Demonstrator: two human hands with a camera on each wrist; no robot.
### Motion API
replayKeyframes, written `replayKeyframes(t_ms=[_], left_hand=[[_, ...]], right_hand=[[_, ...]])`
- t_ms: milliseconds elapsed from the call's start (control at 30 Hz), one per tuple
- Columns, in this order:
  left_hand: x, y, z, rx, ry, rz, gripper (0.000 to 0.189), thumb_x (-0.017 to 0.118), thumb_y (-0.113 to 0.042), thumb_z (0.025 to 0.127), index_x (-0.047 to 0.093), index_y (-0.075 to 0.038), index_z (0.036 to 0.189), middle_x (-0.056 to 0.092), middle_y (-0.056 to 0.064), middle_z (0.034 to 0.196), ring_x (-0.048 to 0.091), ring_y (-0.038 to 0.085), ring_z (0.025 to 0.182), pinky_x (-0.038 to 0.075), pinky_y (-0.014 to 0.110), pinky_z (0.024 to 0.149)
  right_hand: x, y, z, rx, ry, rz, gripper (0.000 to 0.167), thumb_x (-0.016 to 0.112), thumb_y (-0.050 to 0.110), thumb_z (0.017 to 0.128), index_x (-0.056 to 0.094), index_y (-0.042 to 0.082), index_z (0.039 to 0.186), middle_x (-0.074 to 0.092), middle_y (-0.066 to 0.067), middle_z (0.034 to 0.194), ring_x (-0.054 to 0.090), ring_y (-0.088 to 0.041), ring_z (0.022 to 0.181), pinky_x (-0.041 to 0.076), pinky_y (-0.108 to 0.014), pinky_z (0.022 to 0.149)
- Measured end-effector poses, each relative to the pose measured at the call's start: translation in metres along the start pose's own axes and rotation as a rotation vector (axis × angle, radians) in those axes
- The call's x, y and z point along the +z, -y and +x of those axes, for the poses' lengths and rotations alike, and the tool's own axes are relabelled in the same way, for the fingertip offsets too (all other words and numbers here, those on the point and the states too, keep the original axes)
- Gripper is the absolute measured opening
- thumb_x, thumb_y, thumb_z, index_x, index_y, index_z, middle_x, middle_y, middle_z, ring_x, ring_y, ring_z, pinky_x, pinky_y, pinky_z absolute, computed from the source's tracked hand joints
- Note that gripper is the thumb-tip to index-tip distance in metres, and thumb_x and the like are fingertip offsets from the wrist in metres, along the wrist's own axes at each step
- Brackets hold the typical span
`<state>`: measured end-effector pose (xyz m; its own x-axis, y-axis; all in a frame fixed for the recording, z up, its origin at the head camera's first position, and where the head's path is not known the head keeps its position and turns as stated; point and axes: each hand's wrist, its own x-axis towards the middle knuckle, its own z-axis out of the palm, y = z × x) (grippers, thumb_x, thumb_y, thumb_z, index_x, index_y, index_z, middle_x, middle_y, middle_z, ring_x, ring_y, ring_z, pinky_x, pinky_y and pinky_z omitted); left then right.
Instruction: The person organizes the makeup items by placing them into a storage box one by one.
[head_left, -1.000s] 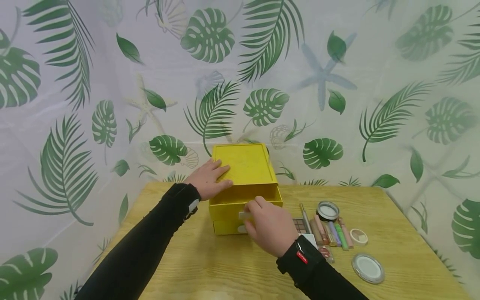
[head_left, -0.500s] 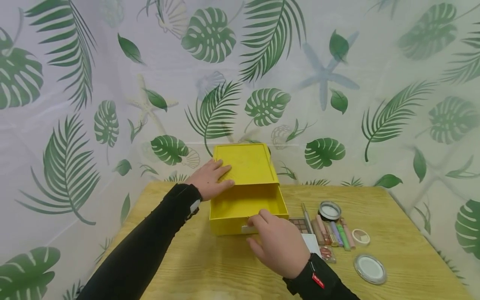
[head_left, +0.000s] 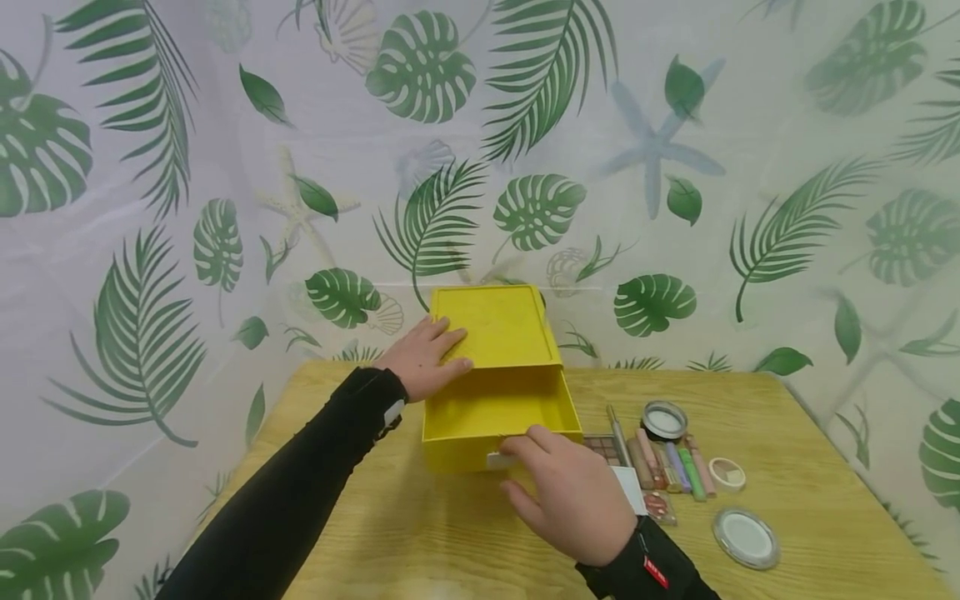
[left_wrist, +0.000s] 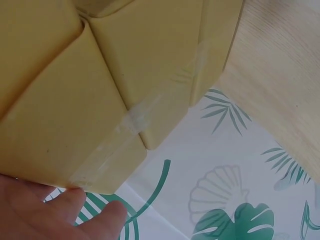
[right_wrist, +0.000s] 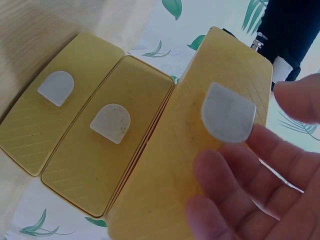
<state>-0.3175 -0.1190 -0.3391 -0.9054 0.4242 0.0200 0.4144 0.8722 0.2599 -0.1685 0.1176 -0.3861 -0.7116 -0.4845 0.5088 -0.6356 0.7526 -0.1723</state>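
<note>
In the head view a yellow drawer box (head_left: 495, 321) stands on the table with its top drawer (head_left: 498, 408) pulled far out, its bare yellow inside showing. My left hand (head_left: 425, 358) lies flat on the left side of the box's top, fingers spread. The right wrist view shows three drawer fronts, each with a pale tab; the pulled-out one has the nearest tab (right_wrist: 228, 112). My right hand (right_wrist: 250, 185) touches that drawer's front by the tab with loosely bent fingers. Its thumb stands apart from the tab.
Right of the box lie makeup things: several slim tubes (head_left: 675, 467), a round black-rimmed compact (head_left: 664, 420), a small round pan (head_left: 727, 473), a palette (head_left: 602, 450) and a clear round case (head_left: 746, 537). A leaf-patterned sheet (head_left: 480, 150) hangs behind the wooden table (head_left: 420, 542).
The top drawer has come out toward me, mostly in the first half second. My right hand has moved forward with it. My left hand has stayed on the box top.
</note>
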Motion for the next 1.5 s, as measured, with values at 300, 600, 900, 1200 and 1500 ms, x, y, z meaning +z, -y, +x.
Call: replayKeyframes(t_ms=[300, 600, 900, 1200, 1500], left_hand=[[0.005, 0.002, 0.001, 0.025, -0.023, -0.006, 0.067, 0.042, -0.054, 0.105, 0.036, -0.015, 0.159, 0.021, 0.014, 0.167, 0.009, 0.034, 0.154, 0.013, 0.049, 0.124], [0.003, 0.0, -0.002, 0.016, -0.007, 0.0, 0.068, 0.043, -0.054, 0.104, 0.035, -0.016, 0.16, 0.02, 0.013, 0.167, 0.008, 0.032, 0.154, 0.013, 0.048, 0.124], [0.002, 0.001, 0.002, 0.01, -0.012, -0.002, 0.068, 0.043, -0.056, 0.104, 0.035, -0.018, 0.16, 0.02, 0.011, 0.167, 0.009, 0.032, 0.154, 0.013, 0.048, 0.124], [0.003, 0.0, 0.002, 0.008, -0.017, -0.006, 0.068, 0.042, -0.056, 0.104, 0.035, -0.018, 0.16, 0.02, 0.011, 0.167, 0.009, 0.031, 0.155, 0.013, 0.048, 0.124], [0.001, 0.0, 0.0, 0.005, -0.017, 0.0, 0.068, 0.044, -0.055, 0.104, 0.035, -0.018, 0.16, 0.021, 0.011, 0.167, 0.01, 0.032, 0.154, 0.014, 0.048, 0.124]], right_hand=[[-0.004, -0.01, -0.01, 0.012, -0.037, 0.042, 0.027, 0.081, 0.027, 0.086, 0.069, 0.022, 0.11, 0.061, 0.011, 0.098, 0.052, -0.001, 0.075, 0.047, -0.022, 0.06], [-0.005, -0.034, -0.029, 0.054, 0.004, 0.052, 0.021, 0.08, 0.021, 0.086, 0.062, 0.031, 0.087, 0.055, 0.017, 0.085, 0.051, 0.001, 0.075, 0.049, -0.024, 0.064], [-0.001, -0.064, -0.04, 0.16, 0.075, 0.022, 0.016, 0.08, 0.021, 0.087, 0.067, 0.029, 0.089, 0.059, 0.017, 0.088, 0.057, -0.004, 0.078, 0.041, -0.059, 0.104], [0.002, -0.103, -0.047, 0.224, 0.154, 0.031, 0.013, 0.075, 0.018, 0.092, 0.07, 0.021, 0.103, 0.063, 0.008, 0.096, 0.062, -0.013, 0.084, 0.052, -0.045, 0.093], [0.017, -0.136, -0.033, 0.286, 0.265, -0.068, 0.012, 0.071, 0.023, 0.093, 0.072, 0.016, 0.104, 0.067, 0.0, 0.095, 0.063, -0.016, 0.077, 0.053, -0.035, 0.065]])
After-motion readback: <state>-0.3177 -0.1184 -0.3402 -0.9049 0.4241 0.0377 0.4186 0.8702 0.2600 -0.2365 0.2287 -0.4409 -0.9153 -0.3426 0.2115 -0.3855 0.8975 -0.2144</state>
